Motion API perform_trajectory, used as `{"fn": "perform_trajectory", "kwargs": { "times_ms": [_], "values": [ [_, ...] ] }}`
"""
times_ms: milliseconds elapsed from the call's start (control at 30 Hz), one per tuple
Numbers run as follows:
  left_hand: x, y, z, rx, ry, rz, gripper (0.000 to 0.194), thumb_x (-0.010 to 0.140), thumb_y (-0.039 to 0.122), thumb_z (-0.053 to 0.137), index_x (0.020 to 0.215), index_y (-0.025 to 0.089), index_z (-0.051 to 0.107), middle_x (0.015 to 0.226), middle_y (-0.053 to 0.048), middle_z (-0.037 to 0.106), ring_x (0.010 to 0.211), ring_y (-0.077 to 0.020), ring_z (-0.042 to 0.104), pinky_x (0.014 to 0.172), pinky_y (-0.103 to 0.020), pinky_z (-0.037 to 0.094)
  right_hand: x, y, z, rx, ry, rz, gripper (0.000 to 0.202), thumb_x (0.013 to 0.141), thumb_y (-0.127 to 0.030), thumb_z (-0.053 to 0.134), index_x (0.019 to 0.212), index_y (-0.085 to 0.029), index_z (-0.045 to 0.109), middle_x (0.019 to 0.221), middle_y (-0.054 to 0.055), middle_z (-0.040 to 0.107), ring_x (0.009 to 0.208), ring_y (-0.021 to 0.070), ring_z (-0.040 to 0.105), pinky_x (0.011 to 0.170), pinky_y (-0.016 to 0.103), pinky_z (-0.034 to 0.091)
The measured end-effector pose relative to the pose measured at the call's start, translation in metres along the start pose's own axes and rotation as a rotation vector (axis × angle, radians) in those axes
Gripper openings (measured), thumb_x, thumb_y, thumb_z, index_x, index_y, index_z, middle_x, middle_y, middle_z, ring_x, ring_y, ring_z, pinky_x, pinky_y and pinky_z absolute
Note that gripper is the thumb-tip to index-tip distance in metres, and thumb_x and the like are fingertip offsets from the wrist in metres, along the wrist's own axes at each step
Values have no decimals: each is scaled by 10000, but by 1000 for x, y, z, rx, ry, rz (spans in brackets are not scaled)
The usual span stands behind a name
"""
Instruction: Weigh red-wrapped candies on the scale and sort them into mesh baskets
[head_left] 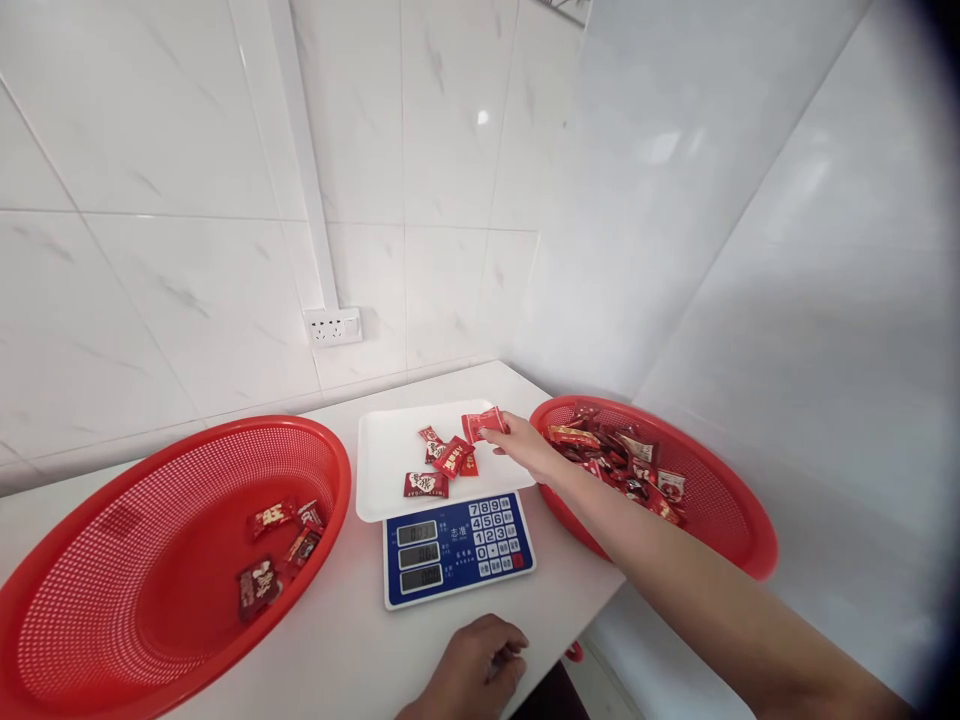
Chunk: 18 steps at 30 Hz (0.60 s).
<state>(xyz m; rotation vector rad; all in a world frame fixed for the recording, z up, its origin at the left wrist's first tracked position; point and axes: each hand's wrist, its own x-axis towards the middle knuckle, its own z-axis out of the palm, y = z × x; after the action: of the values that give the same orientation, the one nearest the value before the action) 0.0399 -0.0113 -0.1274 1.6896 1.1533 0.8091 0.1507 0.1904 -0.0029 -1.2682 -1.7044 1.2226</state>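
Note:
My right hand point(519, 442) pinches a red candy packet point(484, 424) over the right side of the white weighing tray point(382, 440). Several wrapped candies point(453, 457) lie in the middle of that tray, some overlapping, and a dark red one point(426, 485) is at its front edge. In front of the tray is the scale's blue panel point(459, 550) with number keys and three small displays. My left hand point(480, 668) rests near the table's front edge, below the panel. Its fingers are loosely curled in, and no object shows in them.
A large red basket point(67, 590) at the left holds a few candies point(259, 588) on its right side. Under my right forearm, another red basket point(739, 530) contains a heap of candies point(637, 465). Tiled wall point(450, 280) with a socket point(334, 327) stands behind the white table point(337, 620).

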Motion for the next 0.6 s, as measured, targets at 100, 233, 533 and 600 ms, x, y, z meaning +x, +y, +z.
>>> {"fn": "perform_trajectory", "kwargs": {
  "times_ms": [100, 233, 533, 600],
  "values": [
    [0, -1, 1, -8, -2, -1, 228, 775, 153, 517, 955, 168, 657, 924, -74, 654, 790, -168, 626, 699, -242, 496, 4, 6, -7, -37, 61, 24, 245, 748, -275, 611, 978, -210, 557, 1028, 50, 633, 930, 185, 592, 705, 281, 519],
    [0, -1, 1, -8, 0, -3, 237, 767, 145, 522, 961, 158, 659, 928, -79, 654, 790, -170, 626, 706, -246, 496, 7, 13, -8, -62, 31, 68, 476, 818, -291, 517, 1263, -172, 396, 1017, 98, 640, 824, 177, 647, 693, 293, 534],
    [1, 3, -2, 13, -38, -40, 252, 761, 145, 519, 970, 154, 661, 957, -90, 654, 800, -178, 634, 653, -228, 495, -5, 20, 11, -446, 0, -97, 438, 743, -278, 602, 1173, -221, 538, 1238, 88, 503, 1045, 232, 538, 915, 342, 390],
    [2, 2, -2, 18, -41, -36, 254, 756, 140, 521, 967, 155, 663, 957, -89, 655, 795, -175, 636, 659, -227, 496, -10, 21, 20, -518, -32, -127, 450, 710, -332, 641, 1141, -227, 565, 1215, 80, 522, 1051, 252, 529, 881, 340, 396]
  ]
}}
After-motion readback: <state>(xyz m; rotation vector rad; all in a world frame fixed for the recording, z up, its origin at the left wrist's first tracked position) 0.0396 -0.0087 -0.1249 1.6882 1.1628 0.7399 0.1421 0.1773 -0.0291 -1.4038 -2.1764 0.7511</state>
